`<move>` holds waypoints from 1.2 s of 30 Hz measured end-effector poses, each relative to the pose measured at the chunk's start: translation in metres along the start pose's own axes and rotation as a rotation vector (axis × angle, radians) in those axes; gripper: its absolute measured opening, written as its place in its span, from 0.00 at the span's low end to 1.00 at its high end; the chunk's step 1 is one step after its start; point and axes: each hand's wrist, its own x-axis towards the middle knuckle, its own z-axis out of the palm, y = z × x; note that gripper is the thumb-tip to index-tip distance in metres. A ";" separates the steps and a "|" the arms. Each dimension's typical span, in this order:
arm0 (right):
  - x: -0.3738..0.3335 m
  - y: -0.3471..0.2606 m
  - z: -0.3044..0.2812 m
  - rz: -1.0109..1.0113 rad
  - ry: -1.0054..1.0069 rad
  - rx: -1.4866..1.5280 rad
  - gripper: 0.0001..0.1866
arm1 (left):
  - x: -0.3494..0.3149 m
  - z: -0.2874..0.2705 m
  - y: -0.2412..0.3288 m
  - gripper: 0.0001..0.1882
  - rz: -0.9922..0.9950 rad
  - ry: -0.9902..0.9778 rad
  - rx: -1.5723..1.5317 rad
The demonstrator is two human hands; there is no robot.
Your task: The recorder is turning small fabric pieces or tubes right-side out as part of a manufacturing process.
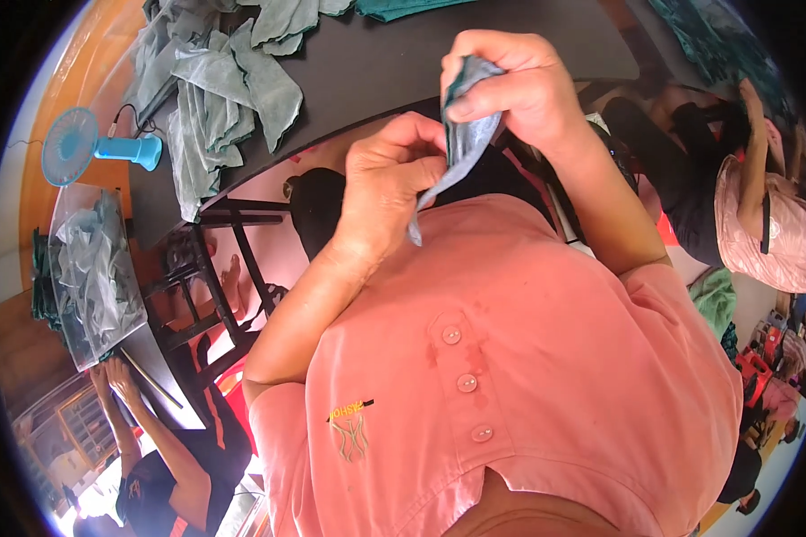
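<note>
A small folded strip of grey-blue and dark green cloth [476, 145] is stretched between my two hands, in front of my chest at the table's near edge. My left hand [381, 179] pinches its lower part between thumb and fingers. Higher up and to the right, my right hand [533, 94] grips the upper end, thumb pressed on the cloth and fingers curled behind. One tapered tip of the strip hangs down below my left fingers. Whether anything small sits inside the fold is hidden.
Loose grey-green cloth pieces [210, 98] overhang the left of the dark table [376, 67]. Beside them lies a blue handheld fan [98, 146]. A clear bin [94, 268] holds more cloth. Co-workers sit at lower left [184, 470] and right [766, 215]; a black stool frame [210, 277] stands left.
</note>
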 end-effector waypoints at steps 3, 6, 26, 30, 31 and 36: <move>-0.007 -0.002 -0.008 -0.028 -0.041 0.106 0.06 | 0.004 -0.007 0.006 0.09 -0.045 -0.096 -0.001; -0.012 -0.003 -0.001 -0.007 -0.054 0.019 0.09 | 0.004 0.000 0.012 0.10 0.079 -0.205 0.130; 0.022 -0.016 0.006 -0.685 0.310 -1.008 0.09 | 0.024 0.013 -0.006 0.15 0.020 -0.007 -0.136; -0.030 -0.008 0.026 -0.642 0.323 -0.837 0.17 | 0.023 0.010 -0.005 0.12 0.140 0.138 -0.269; -0.043 -0.002 0.032 -0.581 0.262 -0.923 0.20 | 0.023 0.013 -0.002 0.12 0.139 0.134 -0.273; -0.033 0.034 0.041 -0.585 0.392 -1.160 0.19 | 0.023 0.018 -0.009 0.10 0.250 0.315 -0.236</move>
